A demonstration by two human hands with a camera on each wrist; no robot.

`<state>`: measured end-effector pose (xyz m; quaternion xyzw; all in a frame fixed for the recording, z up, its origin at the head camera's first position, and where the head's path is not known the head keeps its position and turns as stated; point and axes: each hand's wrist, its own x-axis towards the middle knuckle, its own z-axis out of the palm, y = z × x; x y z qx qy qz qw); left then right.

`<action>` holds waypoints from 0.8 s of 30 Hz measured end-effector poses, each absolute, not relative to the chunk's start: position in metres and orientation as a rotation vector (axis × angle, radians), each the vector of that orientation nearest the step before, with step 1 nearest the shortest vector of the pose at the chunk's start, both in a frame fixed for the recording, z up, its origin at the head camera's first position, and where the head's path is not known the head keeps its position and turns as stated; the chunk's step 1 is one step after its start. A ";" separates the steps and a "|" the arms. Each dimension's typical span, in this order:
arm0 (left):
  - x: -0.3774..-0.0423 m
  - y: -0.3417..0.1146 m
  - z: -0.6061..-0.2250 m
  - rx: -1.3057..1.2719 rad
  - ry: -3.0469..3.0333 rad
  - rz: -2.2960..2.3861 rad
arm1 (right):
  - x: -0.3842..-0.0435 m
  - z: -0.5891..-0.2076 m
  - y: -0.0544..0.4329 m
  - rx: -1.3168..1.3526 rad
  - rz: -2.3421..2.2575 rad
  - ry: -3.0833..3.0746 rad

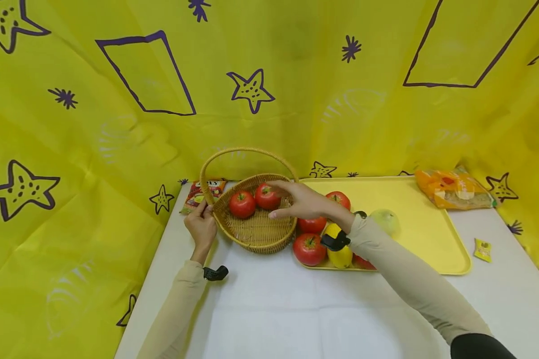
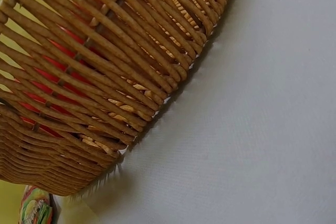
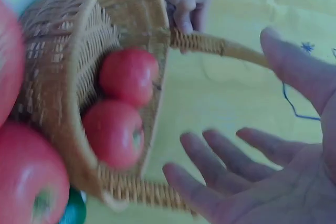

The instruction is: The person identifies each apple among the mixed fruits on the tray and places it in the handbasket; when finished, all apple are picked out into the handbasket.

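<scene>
A wicker basket (image 1: 257, 234) with a tall hoop handle stands on the white table, two red apples (image 1: 242, 205) inside it. At its left end my left hand (image 1: 201, 225) grips the base of the handle, thumb and fingers around it. My right hand (image 1: 304, 201) is over the basket's right side, holding nothing. In the right wrist view its fingers (image 3: 231, 169) are spread and the thumb stands apart. Seen from the left wrist, the woven wall (image 2: 121, 51) fills the upper left, with red showing through the gaps.
Right of the basket, a yellow tray (image 1: 424, 234) bears several red apples (image 1: 310, 249), yellow lemons (image 1: 340, 256) and a pale green fruit (image 1: 385, 222). An orange bag (image 1: 454, 189) overlaps its far right corner. A small yellow packet (image 1: 482, 250) lies farther right; a red snack bag (image 1: 192, 199) is behind my left hand.
</scene>
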<state>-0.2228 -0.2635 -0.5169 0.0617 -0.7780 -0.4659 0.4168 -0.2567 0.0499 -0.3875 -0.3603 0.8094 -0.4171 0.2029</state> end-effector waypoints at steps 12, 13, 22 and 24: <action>-0.221 -0.264 -0.519 0.149 -1.936 -1.170 | -0.229 -0.403 0.161 -0.971 -1.378 2.356; -0.221 -0.264 -0.519 0.148 -1.933 -1.179 | -0.226 -0.406 0.170 -0.969 -1.384 2.376; -0.220 -0.261 -0.515 0.172 -1.936 -1.213 | -0.190 -0.438 0.229 -0.974 -1.526 2.468; -0.220 -0.261 -0.515 0.175 -1.945 -1.201 | -0.182 -0.444 0.237 -0.958 -1.500 2.501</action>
